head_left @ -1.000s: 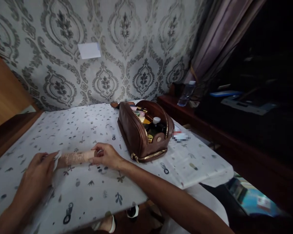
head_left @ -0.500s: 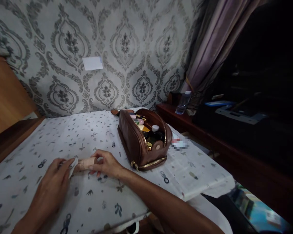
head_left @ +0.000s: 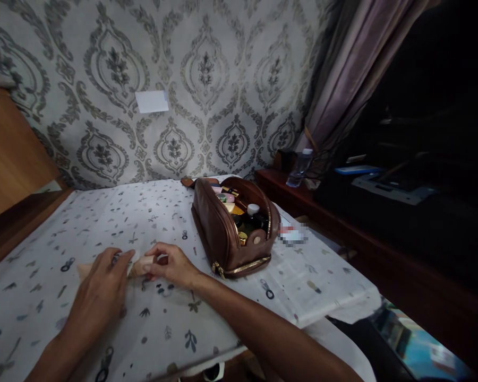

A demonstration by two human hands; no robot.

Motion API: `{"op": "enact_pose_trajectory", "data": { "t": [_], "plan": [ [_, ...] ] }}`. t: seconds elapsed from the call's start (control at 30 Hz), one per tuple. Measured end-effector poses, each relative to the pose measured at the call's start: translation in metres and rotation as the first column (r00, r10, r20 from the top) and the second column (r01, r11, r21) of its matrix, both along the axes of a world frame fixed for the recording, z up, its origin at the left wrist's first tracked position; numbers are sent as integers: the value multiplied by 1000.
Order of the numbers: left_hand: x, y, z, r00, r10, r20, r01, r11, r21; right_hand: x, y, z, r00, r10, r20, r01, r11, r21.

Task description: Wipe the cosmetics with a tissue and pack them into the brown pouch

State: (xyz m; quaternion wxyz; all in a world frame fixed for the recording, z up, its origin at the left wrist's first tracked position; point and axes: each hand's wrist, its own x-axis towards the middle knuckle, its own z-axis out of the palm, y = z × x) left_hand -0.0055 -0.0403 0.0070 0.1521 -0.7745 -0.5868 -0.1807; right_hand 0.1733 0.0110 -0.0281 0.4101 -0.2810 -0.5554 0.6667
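Hands first: both grasp one beige tube (head_left: 142,266), held just above or against the cloth, which of the two I cannot tell, to the left of the brown bag and nearer the person. The left hand (head_left: 103,278) is curled over the tube's middle, and the right hand (head_left: 174,265) pinches the end facing the bag. That split seems meant to keep the tube steady: the pinch takes up little of its length and leaves the rest to the left hand.

Largest of what lies about is the cloth-covered tabletop (head_left: 151,209), running under the bag and well out to its left, giving both forearms room to work low. The brown bag (head_left: 219,233) stands upright on its base, mouth gaping; standing so, it probably stops its contents from rolling out and leaves them within reach of the right hand. Beyond the bag, to its right, a clear bottle (head_left: 300,168) stands on a dark red ledge (head_left: 276,180), off the tabletop.

Inside the bag, a white cap (head_left: 253,209) points upward, while a pink item (head_left: 228,198) lies packed farther back. Smallest is a scrap of white tissue (head_left: 134,258), showing between left fingers and tube, perhaps as a layer against the surface.
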Motion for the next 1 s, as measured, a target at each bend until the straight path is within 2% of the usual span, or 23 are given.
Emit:
{"op": "enact_pose_trajectory", "data": {
  "t": [0.3, 0.47, 0.57, 0.7, 1.0],
  "plan": [
    [-58, 1, 3, 969, 249, -13, -248, 961, -118, -1, 1, -2, 999, -22, 26, 23, 999, -50],
    [-72, 1, -3, 963, 266, 48, -259, 960, -107, 0, 2, -2, 1000, -13, 13, 13, 999, -43],
    [-64, 0, -2, 970, 232, 76, -228, 971, -67, 0, 4, -4, 1000, -23, 0, 23, 1000, -9],
    [-40, -5, 0, 980, 158, 120, -159, 987, 0, 1, 6, -4, 1000, -17, -8, 17, 1000, 16],
    [19, -16, 11, 994, -78, 72, 78, 997, -2, 1, 5, 3, 998, 3, -67, -1, 1000, 26]
  ]
}}
